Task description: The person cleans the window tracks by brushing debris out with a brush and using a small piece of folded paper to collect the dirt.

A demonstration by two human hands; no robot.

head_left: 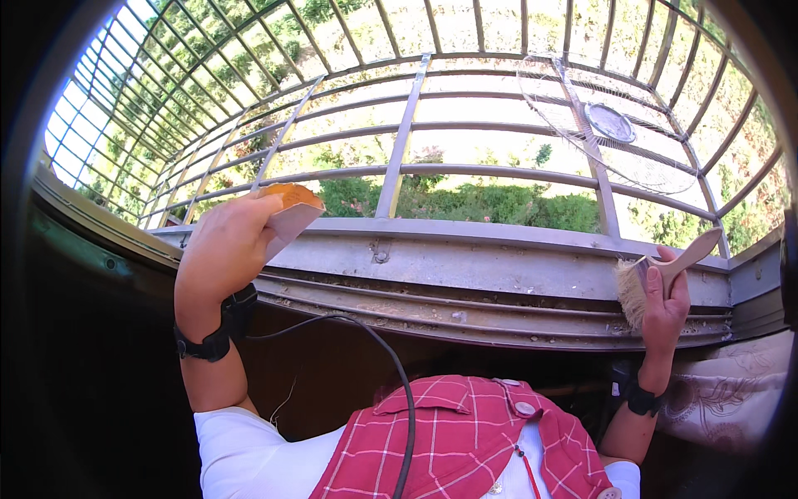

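My left hand [221,243] grips a piece of folded card [293,218], orange on its inner side and pale on its outer side, raised above the left part of the window track. In my right hand [666,318] is a wide flat brush [676,265] with a pale wooden handle. Its light bristles [631,293] point left and down in front of the metal sill at the right end. Whether they touch it I cannot tell. Dirt and loose crumbs lie along the sliding-window track [461,317] and on the grey metal sill [474,265] beyond it.
A metal security grille [399,143] encloses the outer side of the window. A round wire fan guard [610,123] rests on its bars at the right. A black cable [389,349] loops in front of my chest. Patterned curtain fabric [726,393] hangs at the right.
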